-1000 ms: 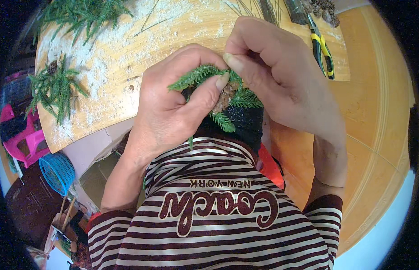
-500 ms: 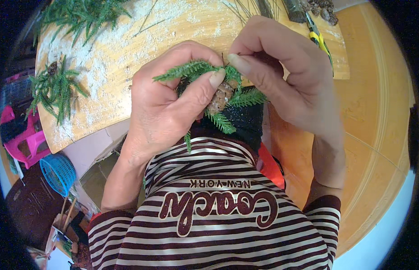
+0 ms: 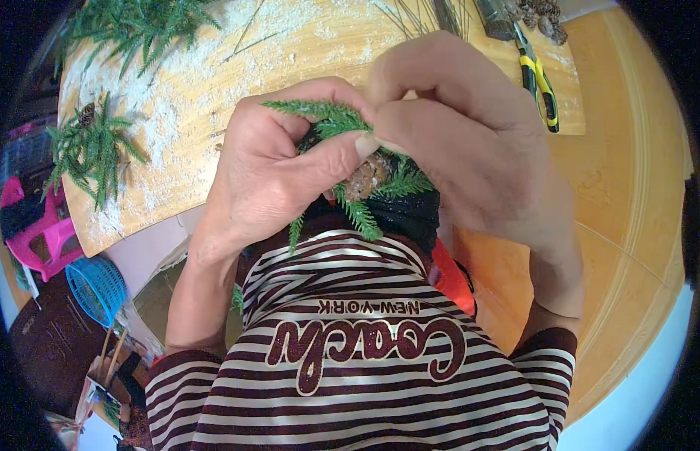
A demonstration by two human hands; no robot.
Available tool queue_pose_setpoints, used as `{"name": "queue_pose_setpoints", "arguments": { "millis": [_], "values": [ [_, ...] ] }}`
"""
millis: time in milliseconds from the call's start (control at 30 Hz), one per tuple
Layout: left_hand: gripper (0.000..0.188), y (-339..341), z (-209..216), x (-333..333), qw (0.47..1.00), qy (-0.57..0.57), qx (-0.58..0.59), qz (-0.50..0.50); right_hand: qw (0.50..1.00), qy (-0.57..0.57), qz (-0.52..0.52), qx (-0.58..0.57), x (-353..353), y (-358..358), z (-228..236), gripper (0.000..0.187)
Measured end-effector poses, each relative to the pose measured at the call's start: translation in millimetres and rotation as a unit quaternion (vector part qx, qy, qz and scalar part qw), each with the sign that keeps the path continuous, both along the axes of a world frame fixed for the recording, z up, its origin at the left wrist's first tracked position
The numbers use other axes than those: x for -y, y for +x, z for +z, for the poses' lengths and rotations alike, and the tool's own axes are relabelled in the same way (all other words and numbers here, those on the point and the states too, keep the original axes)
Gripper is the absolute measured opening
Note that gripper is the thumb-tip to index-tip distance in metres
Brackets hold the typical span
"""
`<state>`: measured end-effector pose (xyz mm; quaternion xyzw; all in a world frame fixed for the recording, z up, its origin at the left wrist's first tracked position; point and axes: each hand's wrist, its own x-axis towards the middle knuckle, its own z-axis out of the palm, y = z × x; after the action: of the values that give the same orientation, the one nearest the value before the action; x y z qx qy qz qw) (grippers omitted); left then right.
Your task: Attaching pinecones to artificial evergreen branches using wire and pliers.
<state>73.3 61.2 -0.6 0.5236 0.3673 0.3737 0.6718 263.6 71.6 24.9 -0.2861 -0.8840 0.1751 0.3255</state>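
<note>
My left hand [image 3: 278,161] holds a green artificial pine sprig [image 3: 361,218] with a brown pine cone [image 3: 367,178] at its middle, pinching it between thumb and fingers. White flecks dot the cone. Against the upper end of the sprig, beside the left thumb tip, my right hand [image 3: 466,139] is closed with its fingertips together. Whatever those fingertips grip is hidden, and this hand is slightly blurred. The sprig is held above my lap, at the near edge of the wooden table [image 3: 305,64].
White flakes cover much of the table. A sprig with a small cone [image 3: 96,146] lies left, more greenery [image 3: 143,30] far left. Thin wires [image 3: 421,19], yellow-black pliers [image 3: 538,83] and pine cones [image 3: 544,19] lie far right. A blue basket [image 3: 96,292] and a pink stool [image 3: 42,233] stand lower left.
My right hand has turned and come in closer to my left thumb, covering the thin dark stem that showed at its fingertips. The sprig and cone have tilted and dropped slightly.
</note>
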Motion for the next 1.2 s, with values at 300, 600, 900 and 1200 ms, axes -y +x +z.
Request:
{"name": "queue_pose_setpoints", "arguments": {
  "millis": [300, 600, 900, 1200],
  "values": [
    [0.012, -4, 2, -7, 1.000, -0.006, -0.024, 0.004, 0.999, -0.033, 0.008, 0.038, -15, -4, 8, 0.015],
    [0.012, -4, 14, -19, 1.000, -0.006, -0.024, -0.010, 0.992, -0.082, 0.055, 0.073, -34, 1, 19, 0.018],
    [0.013, -4, 30, -33, 0.998, 0.051, -0.024, -0.026, 0.984, -0.113, 0.040, 0.135, -41, 3, 52, 0.015],
    [0.013, -16, 46, -39, 0.995, 0.078, -0.022, -0.058, 0.978, -0.121, 0.054, 0.160, -45, -6, 73, 0.014]
  ]
}}
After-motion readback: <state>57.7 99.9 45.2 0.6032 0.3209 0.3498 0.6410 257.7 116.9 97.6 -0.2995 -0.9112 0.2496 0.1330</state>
